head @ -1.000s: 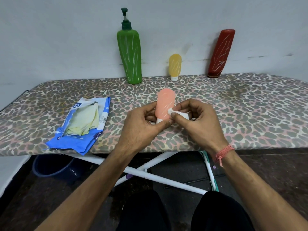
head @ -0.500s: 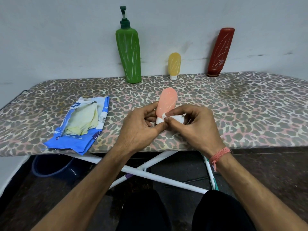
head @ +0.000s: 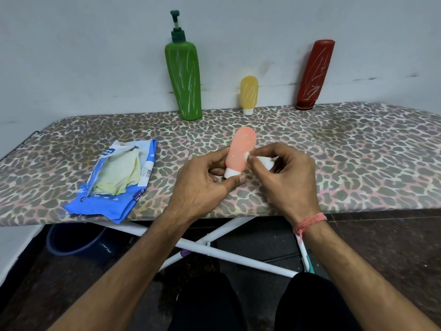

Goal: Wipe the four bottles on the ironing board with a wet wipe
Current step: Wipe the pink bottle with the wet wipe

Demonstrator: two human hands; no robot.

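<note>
My left hand (head: 202,182) grips a small pink bottle (head: 241,149) by its white cap end, held above the leopard-print ironing board (head: 346,158). My right hand (head: 286,177) pinches a bunched white wet wipe (head: 263,161) and presses it against the bottle's right side. At the back, against the wall, stand a tall green pump bottle (head: 186,82), a small yellow bottle (head: 249,94) and a dark red bottle (head: 315,75) that leans on the wall. The green, yellow and red bottles carry white scribble marks.
A blue wet-wipe pack (head: 119,182), torn open, lies on the board's left part near the front edge. Under the board are its white crossed legs (head: 214,249) and a dark blue tub (head: 76,240) on the floor. My knees show at the bottom.
The wipe in my right hand slid down toward the bottle's cap, then back up its right side. The bottle stays in my left hand, tilted slightly right.
</note>
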